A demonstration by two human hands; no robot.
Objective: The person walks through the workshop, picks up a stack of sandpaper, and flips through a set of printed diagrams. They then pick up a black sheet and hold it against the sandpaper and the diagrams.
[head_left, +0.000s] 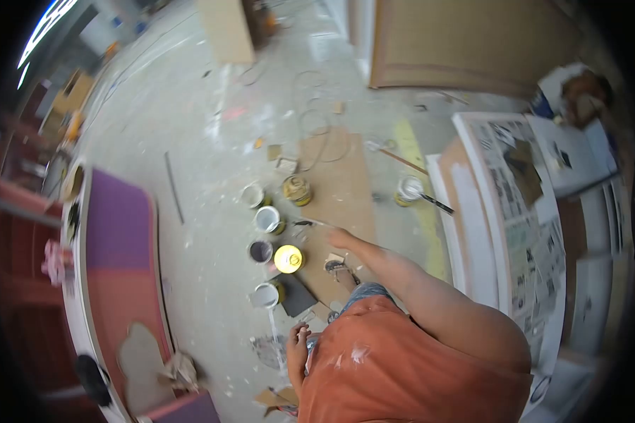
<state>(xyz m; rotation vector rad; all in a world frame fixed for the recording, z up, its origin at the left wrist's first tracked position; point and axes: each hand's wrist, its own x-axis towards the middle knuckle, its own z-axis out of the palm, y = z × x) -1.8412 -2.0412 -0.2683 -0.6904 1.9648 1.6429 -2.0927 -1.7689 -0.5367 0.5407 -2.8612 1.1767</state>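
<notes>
My right hand [337, 238] is closed around the end of a thin stick [315, 221], perhaps a brush, which points left toward the paint cans. My left hand [300, 333] hangs low beside my body, its fingers partly curled; whether anything is in it is too small to tell. Between the hands and to their left stand several open cans on the floor: a yellow one [288, 259], a dark one [260, 252], a white one [267, 220], a pale grey one [265, 295] and a tan-topped one [298, 190].
Brown board [353, 162] lies on the floor under my right hand. A white can [408, 190] with a brush stands to the right, near a paper-covered panel [515, 233]. A purple and pink panel [123, 240] stands left. Another person [578, 95] is at upper right.
</notes>
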